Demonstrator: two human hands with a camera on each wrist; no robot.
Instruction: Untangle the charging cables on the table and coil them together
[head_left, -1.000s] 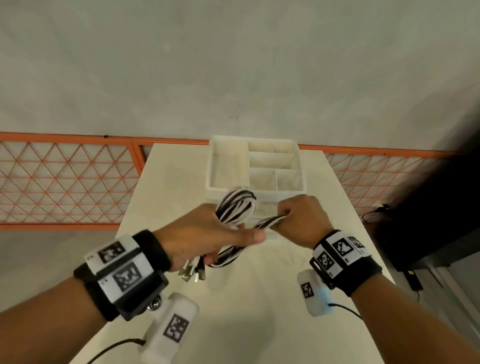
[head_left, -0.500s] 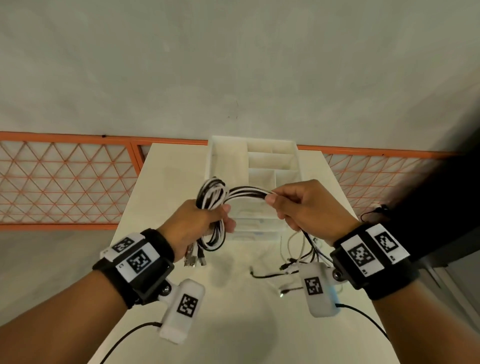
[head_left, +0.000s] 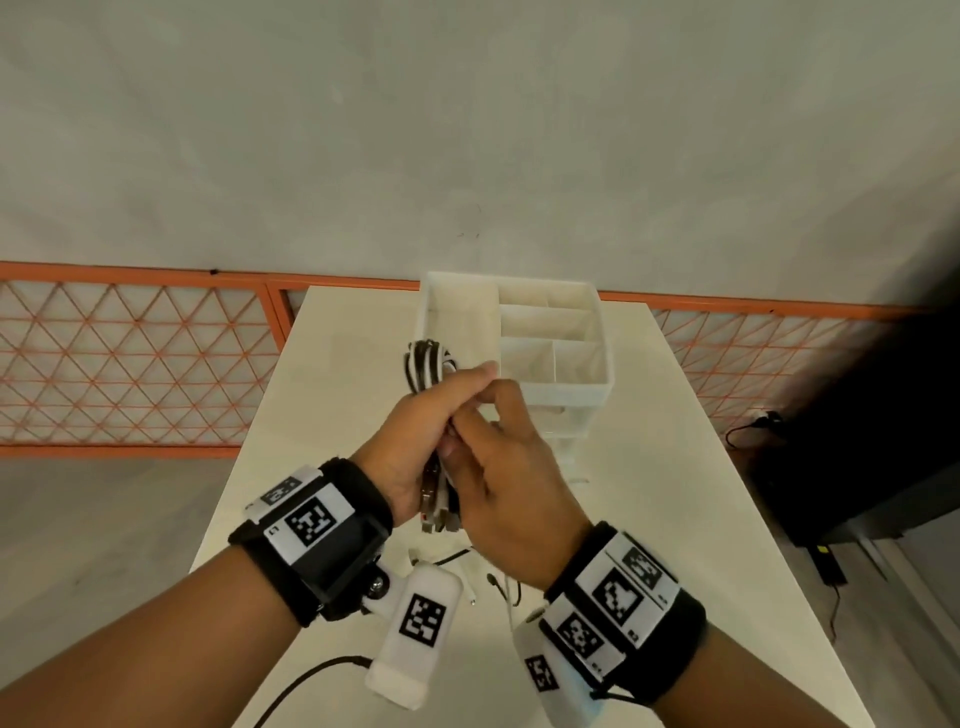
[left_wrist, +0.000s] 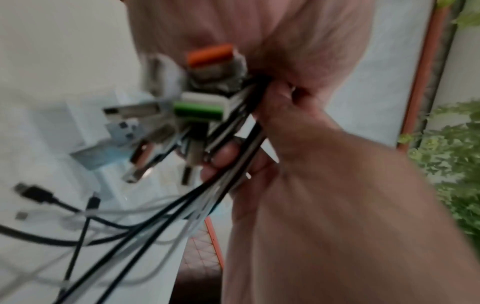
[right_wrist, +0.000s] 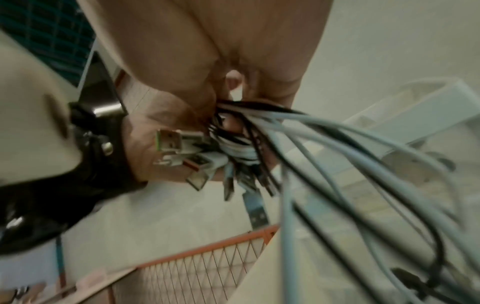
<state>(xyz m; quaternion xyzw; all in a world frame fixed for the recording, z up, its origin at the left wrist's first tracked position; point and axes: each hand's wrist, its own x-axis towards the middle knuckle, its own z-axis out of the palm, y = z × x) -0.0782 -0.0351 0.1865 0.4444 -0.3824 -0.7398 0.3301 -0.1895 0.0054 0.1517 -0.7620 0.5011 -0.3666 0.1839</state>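
A bundle of black and white charging cables (head_left: 422, 364) is held above the white table (head_left: 649, 493). My left hand (head_left: 410, 441) grips the coil, with its loops sticking up past the fingers. USB plugs (head_left: 436, 506) hang out below the palm; the USB plugs (left_wrist: 197, 107) show close up in the left wrist view, and the USB plugs (right_wrist: 179, 148) in the right wrist view. My right hand (head_left: 498, 457) presses against the left and pinches the cable strands (right_wrist: 298, 131). Loose cable ends (head_left: 467, 564) trail on the table below.
A white compartment organizer (head_left: 550, 343) stands at the table's far middle, just beyond my hands. An orange mesh fence (head_left: 130, 364) runs behind the table. A dark object (head_left: 857, 467) and a cord lie on the floor to the right.
My right hand has swung the cable strands from the right back to the left hand, and both hands have come together. The strands no longer stretch across in front of the organizer.
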